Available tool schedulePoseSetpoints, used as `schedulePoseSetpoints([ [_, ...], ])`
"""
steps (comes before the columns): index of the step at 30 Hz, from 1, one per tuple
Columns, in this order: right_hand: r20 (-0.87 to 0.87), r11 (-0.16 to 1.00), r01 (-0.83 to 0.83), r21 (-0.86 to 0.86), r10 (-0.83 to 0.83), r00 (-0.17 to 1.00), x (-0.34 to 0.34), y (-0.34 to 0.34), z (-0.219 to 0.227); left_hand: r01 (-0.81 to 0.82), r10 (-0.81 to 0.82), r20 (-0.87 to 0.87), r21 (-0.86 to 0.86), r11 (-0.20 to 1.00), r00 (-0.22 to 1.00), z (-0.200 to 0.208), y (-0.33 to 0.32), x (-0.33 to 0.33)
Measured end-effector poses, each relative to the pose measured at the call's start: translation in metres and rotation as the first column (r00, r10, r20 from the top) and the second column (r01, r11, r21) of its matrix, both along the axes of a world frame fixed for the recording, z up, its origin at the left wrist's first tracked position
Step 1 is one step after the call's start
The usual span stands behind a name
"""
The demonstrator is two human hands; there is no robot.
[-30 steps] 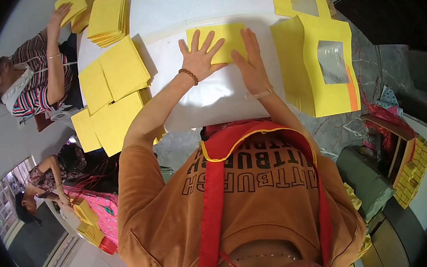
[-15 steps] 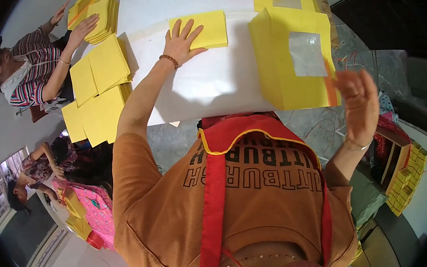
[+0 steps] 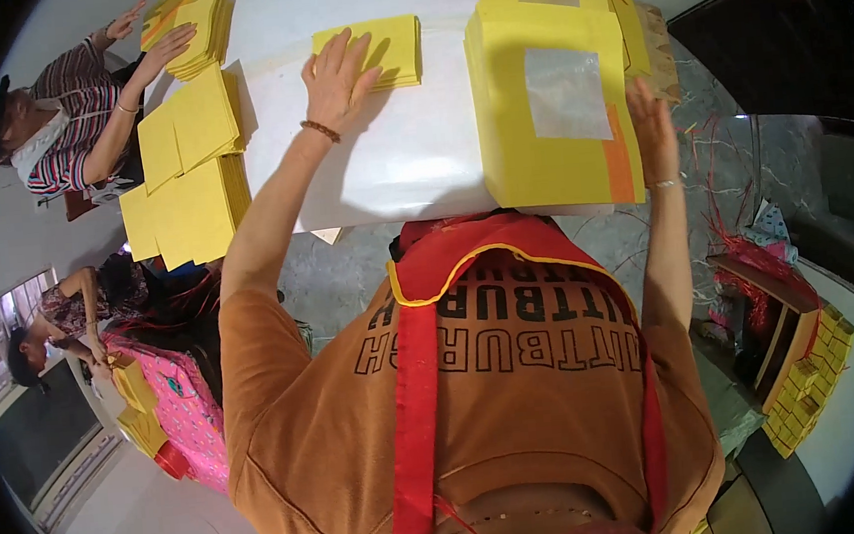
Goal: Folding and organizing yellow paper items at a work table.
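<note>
My left hand (image 3: 337, 83) lies flat, fingers spread, on a small stack of folded yellow paper pieces (image 3: 395, 54) on the white-covered table (image 3: 389, 170). To the right, near the table's front edge, rests a pile of larger yellow paper sheets (image 3: 505, 110). The top sheet bears a pale shiny rectangle (image 3: 566, 95) and an orange strip (image 3: 618, 157). Beside that pile's right edge is my right hand (image 3: 654, 134), its fingers stretched out and nothing visible in it. Whether it touches the sheets I cannot tell.
Tall stacks of folded yellow paper (image 3: 196, 200) line the table's left side. Past them a co-worker in a striped top (image 3: 86, 133) has a hand on another stack. Another person (image 3: 74, 300) works beside a pink patterned cloth (image 3: 171, 398). Red strings (image 3: 760, 291) hang at right.
My right hand has moved left and farther away, from raised near the front corner to beside the sheets' right edge. My left hand stays on the small stack; the view has shifted slightly.
</note>
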State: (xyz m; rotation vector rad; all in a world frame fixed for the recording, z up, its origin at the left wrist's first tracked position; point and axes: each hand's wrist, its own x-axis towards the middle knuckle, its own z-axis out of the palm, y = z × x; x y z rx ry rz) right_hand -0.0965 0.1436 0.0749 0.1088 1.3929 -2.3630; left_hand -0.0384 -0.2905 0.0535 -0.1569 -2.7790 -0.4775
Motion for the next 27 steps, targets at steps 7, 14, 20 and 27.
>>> schedulePoseSetpoints([
  [7, -0.324, 0.914, -0.104, 0.393, 0.243, 0.914, 0.014, -0.014, -0.060, -0.284, -0.180, 0.265, 0.955, -0.087, 0.947, -0.042, 0.147, 0.023],
  [14, -0.113, 0.961, -0.104, 0.254, 0.137, 0.984, -0.006, -0.038, -0.084, -0.102, -0.048, 0.182, 0.729, 0.677, 0.982, -0.070, 0.162, 0.036],
  [20, 0.080, 0.986, -0.126, 0.106, 0.118, 0.990, 0.004, -0.061, -0.098, -0.447, -0.301, 0.404, 0.890, -0.091, 0.864, -0.019, 0.157, 0.029],
  [27, -0.464, 0.962, 0.068, 0.264, 0.064, 0.884, 0.012, -0.045, -0.014, -0.247, 0.022, 0.246, 0.962, 0.115, 0.969, -0.025, 0.120, 0.030],
])
